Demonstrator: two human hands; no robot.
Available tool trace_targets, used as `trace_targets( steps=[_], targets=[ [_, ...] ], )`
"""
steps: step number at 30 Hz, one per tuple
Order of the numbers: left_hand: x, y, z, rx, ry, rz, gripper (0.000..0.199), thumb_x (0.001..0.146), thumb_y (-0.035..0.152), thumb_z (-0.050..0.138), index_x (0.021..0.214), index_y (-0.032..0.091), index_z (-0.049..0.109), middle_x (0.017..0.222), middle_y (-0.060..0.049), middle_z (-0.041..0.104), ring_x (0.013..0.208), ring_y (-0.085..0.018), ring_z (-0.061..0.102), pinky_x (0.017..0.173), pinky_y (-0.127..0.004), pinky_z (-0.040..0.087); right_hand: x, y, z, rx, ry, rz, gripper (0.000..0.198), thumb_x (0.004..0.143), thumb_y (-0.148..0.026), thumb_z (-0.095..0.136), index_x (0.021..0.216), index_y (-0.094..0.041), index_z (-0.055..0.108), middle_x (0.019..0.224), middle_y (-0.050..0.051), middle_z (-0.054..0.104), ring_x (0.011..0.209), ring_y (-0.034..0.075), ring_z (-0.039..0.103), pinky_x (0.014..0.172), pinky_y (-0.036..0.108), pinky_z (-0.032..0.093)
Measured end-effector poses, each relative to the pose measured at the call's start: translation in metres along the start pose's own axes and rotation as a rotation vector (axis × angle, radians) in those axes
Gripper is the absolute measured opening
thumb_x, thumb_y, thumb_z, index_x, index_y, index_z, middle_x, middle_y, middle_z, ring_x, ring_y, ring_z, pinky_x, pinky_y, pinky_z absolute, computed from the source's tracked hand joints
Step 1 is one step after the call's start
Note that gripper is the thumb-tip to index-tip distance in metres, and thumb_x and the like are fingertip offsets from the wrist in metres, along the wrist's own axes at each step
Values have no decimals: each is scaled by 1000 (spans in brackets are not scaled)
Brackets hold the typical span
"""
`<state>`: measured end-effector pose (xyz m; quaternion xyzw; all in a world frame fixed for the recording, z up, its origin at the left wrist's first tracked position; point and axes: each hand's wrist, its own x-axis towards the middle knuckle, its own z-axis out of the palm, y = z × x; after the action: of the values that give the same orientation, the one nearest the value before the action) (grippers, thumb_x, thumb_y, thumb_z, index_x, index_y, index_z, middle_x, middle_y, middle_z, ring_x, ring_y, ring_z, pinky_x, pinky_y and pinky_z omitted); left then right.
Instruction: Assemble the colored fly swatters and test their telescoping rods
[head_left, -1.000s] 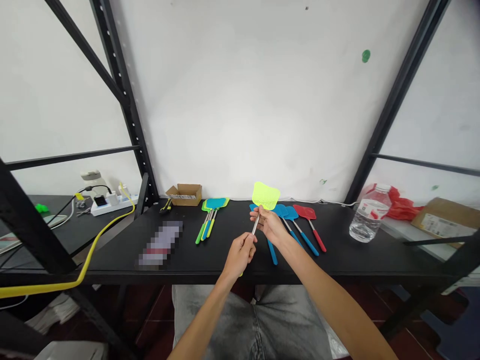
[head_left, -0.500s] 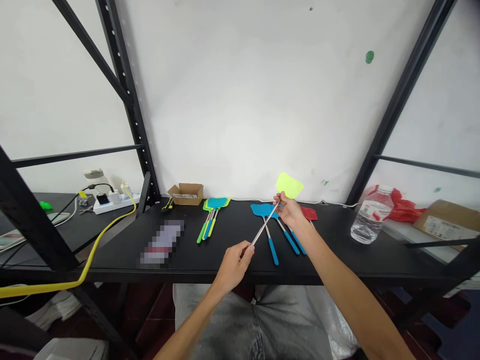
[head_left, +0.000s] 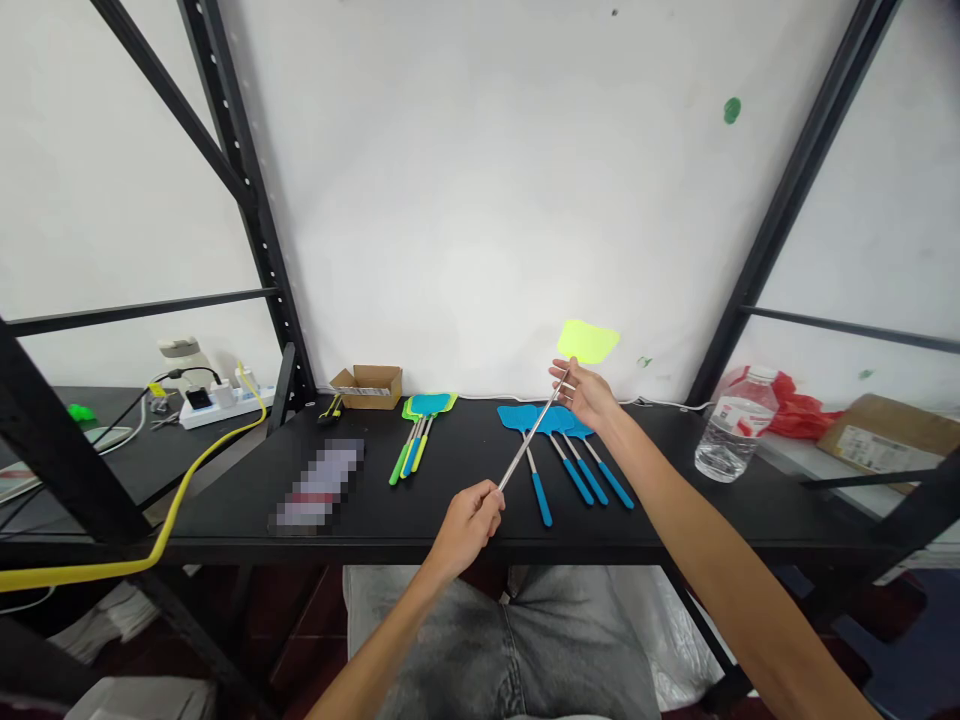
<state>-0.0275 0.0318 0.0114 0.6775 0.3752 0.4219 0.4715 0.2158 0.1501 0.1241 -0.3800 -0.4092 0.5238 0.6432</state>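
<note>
A yellow-green fly swatter (head_left: pixel 587 342) with a thin metal rod is held up slanting over the black tabletop. My left hand (head_left: pixel 469 525) is closed round its lower end, hiding the handle. Just below the swatter's head, my right hand (head_left: pixel 586 388) has the rod between thumb and fingers, the other fingers loosely spread. Under the rod lie several blue fly swatters (head_left: pixel 541 500), fanned out with handles toward me. Left of them sits a bunch of green, blue and yellow-green fly swatters (head_left: pixel 430 404).
At the back left stands an open cardboard box (head_left: pixel 379 385), with a blurred-out item (head_left: pixel 321 485) in front. To the right are a large water bottle (head_left: pixel 735 430), a red bag (head_left: pixel 802 410) and a brown carton (head_left: pixel 874 440). A yellow cable (head_left: pixel 184 495) crosses the left side.
My right hand and the swatter's head have moved up and away from my left hand, and more rod shows between them. The red swatter seen behind my right arm is now out of sight.
</note>
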Motion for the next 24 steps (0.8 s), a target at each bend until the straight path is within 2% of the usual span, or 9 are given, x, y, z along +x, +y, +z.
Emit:
trace_targets(
  steps=[3, 6, 9, 13, 16, 19, 24],
  targets=[
    [2, -3, 1, -80, 19, -32, 28, 91, 41, 44, 75, 19, 49, 48, 7, 41, 42, -7, 34, 41, -17, 27, -24, 20, 17, -159, -189, 23, 26, 93, -40, 55, 95, -19, 71, 96, 8, 73, 69, 14, 63, 55, 23, 49],
    [2, -2, 1, -91, 26, -14, 33, 92, 49, 42, 78, 20, 48, 44, 9, 39, 35, -7, 31, 37, -17, 26, -49, 44, 36, -269, -374, 60, 33, 90, -49, 56, 94, -19, 70, 94, 10, 74, 70, 15, 64, 56, 23, 48],
    [3, -1, 0, -76, 16, 11, 41, 93, 56, 37, 77, 20, 46, 40, 9, 38, 31, -7, 30, 33, -17, 22, -63, 59, 48, -312, -457, 106, 37, 86, -54, 60, 86, -18, 68, 91, 11, 74, 68, 15, 64, 56, 23, 47],
    [3, 0, 0, -59, 15, 32, 43, 95, 57, 35, 72, 21, 42, 37, 9, 37, 30, -6, 29, 35, -17, 20, -63, 62, 50, -281, -396, 88, 35, 82, -54, 64, 79, -18, 64, 83, 9, 74, 69, 15, 63, 56, 22, 45],
    [1, 2, 1, -32, 11, 36, 44, 95, 57, 35, 71, 21, 41, 38, 9, 37, 32, -7, 30, 38, -18, 22, -50, 52, 43, -197, -303, 61, 33, 81, -51, 66, 77, -19, 61, 78, 7, 72, 69, 16, 63, 56, 23, 44],
    [-2, 5, 2, 15, -25, 44, 44, 95, 56, 34, 69, 21, 41, 39, 8, 35, 35, -8, 31, 40, -20, 23, -30, 30, 30, -81, -132, 30, 27, 81, -45, 68, 76, -20, 59, 71, 3, 68, 66, 15, 61, 56, 24, 45],
    [-4, 8, 2, 146, -36, 51, 46, 93, 57, 36, 67, 20, 45, 45, 6, 38, 44, -10, 38, 46, -22, 27, 4, -16, 2, 9, 59, -4, 21, 90, -35, 59, 75, -21, 58, 67, 0, 63, 60, 12, 57, 55, 24, 46]
  ],
)
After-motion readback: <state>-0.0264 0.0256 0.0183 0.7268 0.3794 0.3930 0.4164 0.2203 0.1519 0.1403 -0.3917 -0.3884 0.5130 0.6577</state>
